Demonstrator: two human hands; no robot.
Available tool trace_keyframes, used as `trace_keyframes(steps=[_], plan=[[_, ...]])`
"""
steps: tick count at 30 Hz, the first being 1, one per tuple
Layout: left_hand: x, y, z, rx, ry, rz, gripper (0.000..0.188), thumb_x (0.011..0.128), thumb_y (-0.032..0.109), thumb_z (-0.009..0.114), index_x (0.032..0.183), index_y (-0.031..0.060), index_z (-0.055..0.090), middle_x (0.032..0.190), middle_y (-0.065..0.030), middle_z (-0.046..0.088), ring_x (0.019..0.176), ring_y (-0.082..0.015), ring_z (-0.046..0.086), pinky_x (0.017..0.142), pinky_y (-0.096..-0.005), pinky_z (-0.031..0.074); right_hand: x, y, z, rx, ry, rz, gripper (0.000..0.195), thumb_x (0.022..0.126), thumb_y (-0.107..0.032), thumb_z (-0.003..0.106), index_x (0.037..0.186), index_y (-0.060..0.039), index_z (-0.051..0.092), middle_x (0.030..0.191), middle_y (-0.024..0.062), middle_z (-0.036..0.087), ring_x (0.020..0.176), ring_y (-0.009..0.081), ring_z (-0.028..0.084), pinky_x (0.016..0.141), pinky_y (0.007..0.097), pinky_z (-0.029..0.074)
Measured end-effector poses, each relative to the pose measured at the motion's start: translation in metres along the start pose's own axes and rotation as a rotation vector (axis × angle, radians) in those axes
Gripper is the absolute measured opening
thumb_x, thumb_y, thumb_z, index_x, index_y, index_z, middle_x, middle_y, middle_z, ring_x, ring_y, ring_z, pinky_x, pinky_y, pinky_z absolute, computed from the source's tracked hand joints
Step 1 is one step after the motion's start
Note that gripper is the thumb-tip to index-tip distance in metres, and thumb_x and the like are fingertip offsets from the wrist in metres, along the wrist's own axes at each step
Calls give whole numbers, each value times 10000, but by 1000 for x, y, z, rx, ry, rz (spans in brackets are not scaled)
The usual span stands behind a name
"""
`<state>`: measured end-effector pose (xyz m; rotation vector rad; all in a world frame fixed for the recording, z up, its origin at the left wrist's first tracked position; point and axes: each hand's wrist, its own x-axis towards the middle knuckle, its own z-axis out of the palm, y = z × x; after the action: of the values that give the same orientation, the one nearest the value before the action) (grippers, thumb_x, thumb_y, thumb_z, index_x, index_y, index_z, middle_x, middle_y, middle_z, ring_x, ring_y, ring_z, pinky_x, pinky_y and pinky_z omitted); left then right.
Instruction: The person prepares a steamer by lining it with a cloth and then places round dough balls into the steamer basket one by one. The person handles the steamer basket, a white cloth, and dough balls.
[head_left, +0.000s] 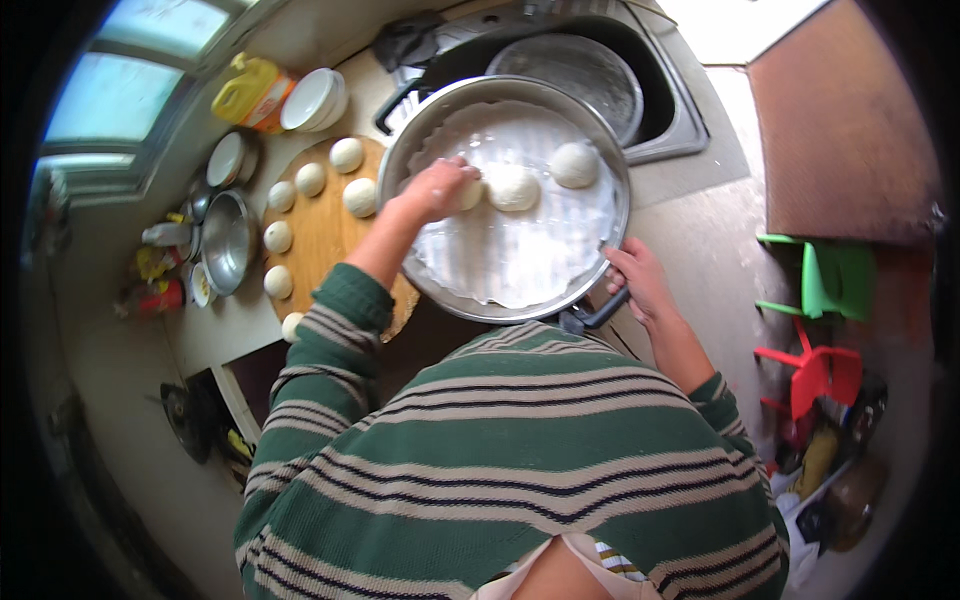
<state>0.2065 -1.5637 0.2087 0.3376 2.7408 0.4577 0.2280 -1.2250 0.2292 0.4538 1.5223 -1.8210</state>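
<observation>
A wide metal steamer pan (517, 311) lined with a white cloth (510, 259) is before me. My left hand (439, 189) is inside it, fingers around a dough ball (471, 196) that they partly hide. Just right of that ball a second dough ball (514, 187) rests on the liner. A third dough ball (574, 165) lies farther right, near the pan's wall. My right hand (637, 277) grips the pan's right rim beside its black handle (606, 309), thumb on top.
Left of the pan, a round wooden board (322, 240) carries several dough balls (310, 180). Beyond it stand a metal bowl (228, 241), white bowls (315, 100) and a yellow oil jug (251, 94). A sink (675, 112) holding a metal basin (581, 71) is behind the pan.
</observation>
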Motion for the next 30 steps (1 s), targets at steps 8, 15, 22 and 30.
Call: trace_keyframes(steps=[8, 15, 22, 30], plan=[[-3, 2, 15, 2, 16, -111, 576, 599, 136, 752, 1143, 147, 564, 1125, -128, 515, 1018, -334, 523, 873, -402, 467, -2, -3, 1, -40, 1, 10, 144, 856, -140, 595, 837, -56, 479, 627, 14, 478, 474, 62, 429, 437, 212, 406], [-9, 14, 17, 7, 57, -177, 579, 606, 116, 752, 1149, 123, 554, 1145, -117, 505, 1035, -321, 515, 884, -392, 464, -3, -6, 2, -39, 14, 36, 144, 861, -143, 593, 845, -56, 481, 633, 6, 475, 481, 52, 423, 447, 211, 411], [-8, 6, 11, -69, 90, -150, 515, 614, 116, 748, 1104, 95, 592, 1061, -135, 549, 991, -311, 543, 873, -383, 465, -5, -8, 4, -40, 13, 42, 149, 858, -139, 599, 842, -52, 479, 644, 7, 469, 489, 58, 420, 453, 216, 408], [11, -22, -37, -221, 170, -152, 513, 623, 137, 738, 1110, 67, 592, 1072, -155, 581, 1016, -306, 549, 926, -356, 431, -2, -5, 2, -62, 35, 39, 146, 853, -128, 601, 876, -41, 486, 646, -2, 480, 488, 58, 429, 454, 210, 411]])
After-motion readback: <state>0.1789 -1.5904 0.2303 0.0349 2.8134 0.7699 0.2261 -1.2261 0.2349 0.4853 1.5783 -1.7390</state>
